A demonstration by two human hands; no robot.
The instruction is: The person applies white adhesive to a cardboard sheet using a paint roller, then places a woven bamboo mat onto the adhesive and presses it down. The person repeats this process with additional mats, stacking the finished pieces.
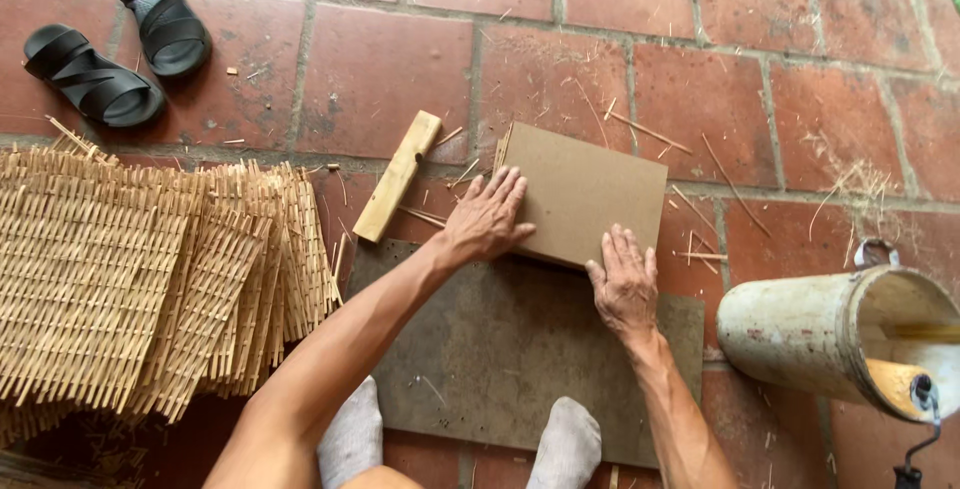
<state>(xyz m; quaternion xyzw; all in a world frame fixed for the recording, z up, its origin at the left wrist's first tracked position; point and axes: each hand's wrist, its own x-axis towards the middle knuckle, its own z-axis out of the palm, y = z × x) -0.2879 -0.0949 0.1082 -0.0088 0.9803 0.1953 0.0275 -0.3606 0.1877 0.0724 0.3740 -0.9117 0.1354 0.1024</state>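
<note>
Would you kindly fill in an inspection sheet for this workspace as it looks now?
Surface: red brick-tile floor with a dark flat mat.
Job's things: tan rectangular board, resting partly on the mat.
Clutter: stacked woven bamboo panels, pale wooden block, scattered slivers.
Hands: left hand and right hand flat on the board.
Cables: nothing seen.
Surroundings: black sandals, worn white bucket lying on its side.

You've got two black sandals (110,44) on the brick floor (830,119) at its far left corner, a stack of woven bamboo mats (150,279) by the left edge, a wooden block (398,176) just beyond them, and a tipped bucket (845,339) at the right edge.
</note>
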